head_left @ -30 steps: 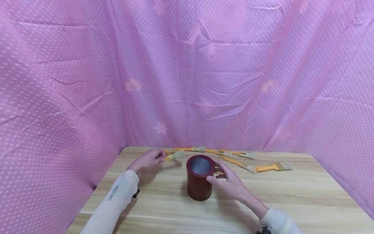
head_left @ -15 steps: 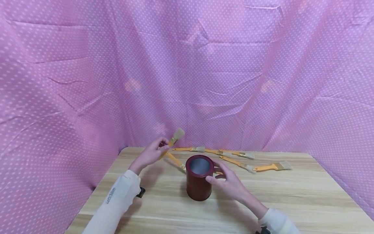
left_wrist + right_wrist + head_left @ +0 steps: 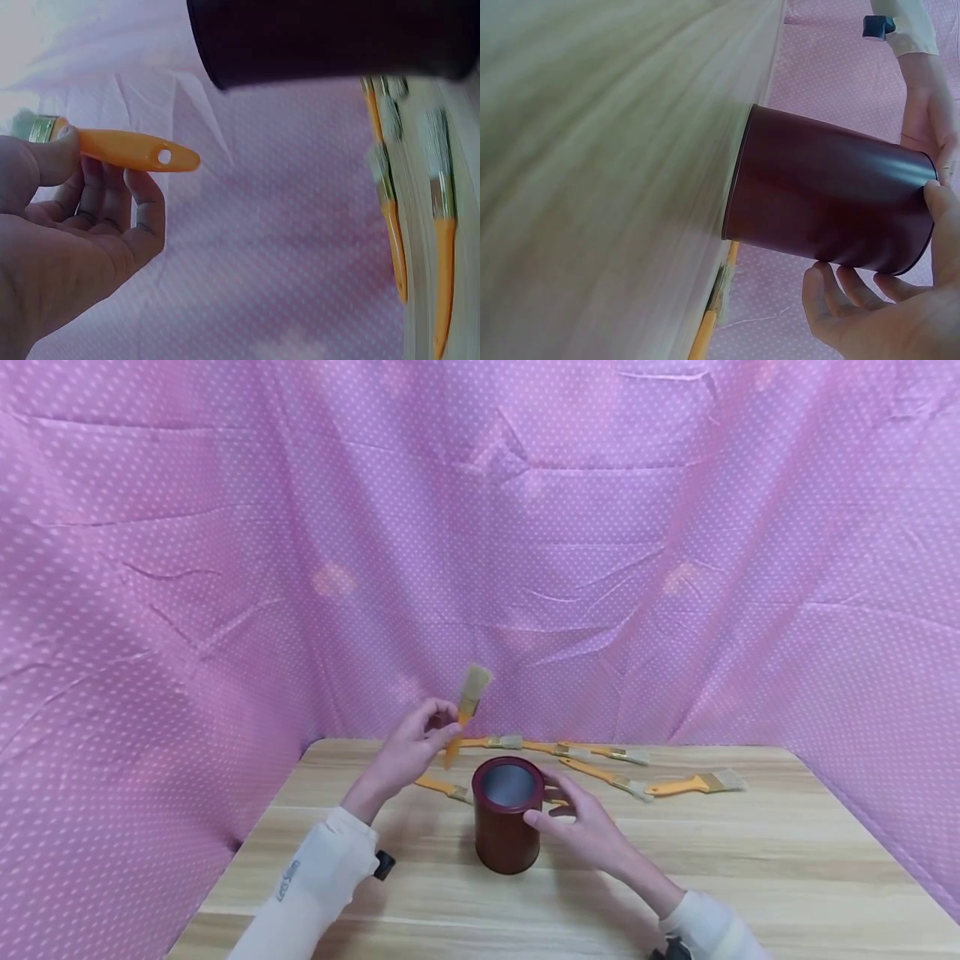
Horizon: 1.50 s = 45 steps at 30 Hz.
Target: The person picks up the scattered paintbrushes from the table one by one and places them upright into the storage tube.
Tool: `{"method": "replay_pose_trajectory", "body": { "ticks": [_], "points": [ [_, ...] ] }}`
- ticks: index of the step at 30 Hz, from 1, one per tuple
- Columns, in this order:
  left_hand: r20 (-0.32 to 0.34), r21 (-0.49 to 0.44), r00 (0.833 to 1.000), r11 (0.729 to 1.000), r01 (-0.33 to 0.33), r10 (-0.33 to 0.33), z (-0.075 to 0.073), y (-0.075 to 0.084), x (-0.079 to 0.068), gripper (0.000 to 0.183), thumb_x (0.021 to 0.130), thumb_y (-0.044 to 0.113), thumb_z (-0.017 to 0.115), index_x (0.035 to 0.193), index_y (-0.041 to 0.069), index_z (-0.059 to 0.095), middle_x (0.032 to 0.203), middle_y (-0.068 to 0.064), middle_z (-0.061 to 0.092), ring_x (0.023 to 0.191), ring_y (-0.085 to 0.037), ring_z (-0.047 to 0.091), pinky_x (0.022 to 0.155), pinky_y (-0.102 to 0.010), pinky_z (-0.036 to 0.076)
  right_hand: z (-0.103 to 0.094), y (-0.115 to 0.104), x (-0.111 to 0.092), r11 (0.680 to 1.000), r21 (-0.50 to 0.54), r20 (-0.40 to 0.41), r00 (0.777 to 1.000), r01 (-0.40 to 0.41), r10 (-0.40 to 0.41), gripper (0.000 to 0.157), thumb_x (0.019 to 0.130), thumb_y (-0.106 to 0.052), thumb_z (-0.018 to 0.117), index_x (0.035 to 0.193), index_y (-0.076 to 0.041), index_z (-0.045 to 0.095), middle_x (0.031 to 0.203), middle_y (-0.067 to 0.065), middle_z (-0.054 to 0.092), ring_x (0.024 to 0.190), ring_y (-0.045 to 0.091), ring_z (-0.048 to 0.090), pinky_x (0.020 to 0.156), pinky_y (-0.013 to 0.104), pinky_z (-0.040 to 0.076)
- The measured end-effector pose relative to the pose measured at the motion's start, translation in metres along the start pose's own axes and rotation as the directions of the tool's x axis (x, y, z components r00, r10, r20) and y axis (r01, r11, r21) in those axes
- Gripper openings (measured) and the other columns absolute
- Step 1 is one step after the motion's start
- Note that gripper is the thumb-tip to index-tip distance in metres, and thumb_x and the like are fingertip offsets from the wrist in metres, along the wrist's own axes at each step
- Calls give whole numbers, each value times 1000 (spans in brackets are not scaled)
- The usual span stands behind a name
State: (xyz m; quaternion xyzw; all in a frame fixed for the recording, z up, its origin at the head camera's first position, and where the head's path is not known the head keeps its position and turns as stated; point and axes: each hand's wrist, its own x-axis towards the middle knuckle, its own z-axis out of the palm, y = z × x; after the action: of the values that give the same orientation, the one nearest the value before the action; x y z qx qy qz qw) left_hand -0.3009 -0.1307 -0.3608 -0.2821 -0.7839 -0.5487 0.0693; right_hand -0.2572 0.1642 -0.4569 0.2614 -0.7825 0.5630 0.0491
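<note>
Tabletop [image 3: 750, 877]: wood-grain, beneath both hands.
Left hand [image 3: 407, 750]: pinching raised paintbrush [image 3: 469, 699].
Right hand [image 3: 590, 828]: part-curled, gripping upright maroon canister [image 3: 507, 842].
Other brushes [image 3: 697, 784]: beyond right hand.

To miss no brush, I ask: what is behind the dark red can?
A brush reaches behind the can from the left, its bristle tip apparently covered. An orange piece, probably another brush, shows between can and right hand. Farther back, more brushes are visible. Anything else is hidden.
</note>
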Motion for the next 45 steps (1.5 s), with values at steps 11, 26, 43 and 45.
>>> {"method": "replay_pose_trajectory", "body": {
  "ticks": [11, 26, 43, 45],
  "points": [
    [-49, -199, 999, 980, -14, 4, 20, 8, -4, 28, 101, 23, 66, 121, 5, 57, 115, -14, 59, 107, -30, 59, 91, -50, 55, 1, -1, 5, 1000, 3, -3, 1000, -21, 21, 61, 91, -27, 80, 146, -20, 53, 134, 2, 61, 118, 24, 62, 93, 42, 54],
    [-15, -144, 998, 988, 60, -62, 33, -9, -13, 38, 100, 35, 68, 127, 8, 60, 122, -9, 63, 115, -24, 62, 97, -40, 52, 2, -10, 4, 1000, -4, -14, 1000, -16, 16, 61, 92, -21, 79, 147, -13, 52, 134, 7, 61, 119, 32, 60, 92, 47, 54],
    [18, 78, 994, 991, 108, -110, 8, -54, -6, 47, 105, 40, 58, 145, 16, 51, 130, -5, 61, 120, -21, 57, 104, -44, 46, 0, -1, 2, 999, -33, -10, 1000, -28, 28, 55, 92, -28, 79, 140, -17, 56, 133, 3, 62, 122, 25, 59, 93, 47, 54],
    [20, 132, 992, 984, 120, -123, 4, -65, -4, 45, 105, 39, 57, 144, 16, 53, 130, -6, 62, 118, -20, 58, 102, -43, 47, 1, -1, 2, 999, -31, -11, 1000, -28, 28, 57, 92, -28, 79, 142, -17, 55, 132, 4, 62, 120, 24, 59, 93, 47, 54]
  ]
}}
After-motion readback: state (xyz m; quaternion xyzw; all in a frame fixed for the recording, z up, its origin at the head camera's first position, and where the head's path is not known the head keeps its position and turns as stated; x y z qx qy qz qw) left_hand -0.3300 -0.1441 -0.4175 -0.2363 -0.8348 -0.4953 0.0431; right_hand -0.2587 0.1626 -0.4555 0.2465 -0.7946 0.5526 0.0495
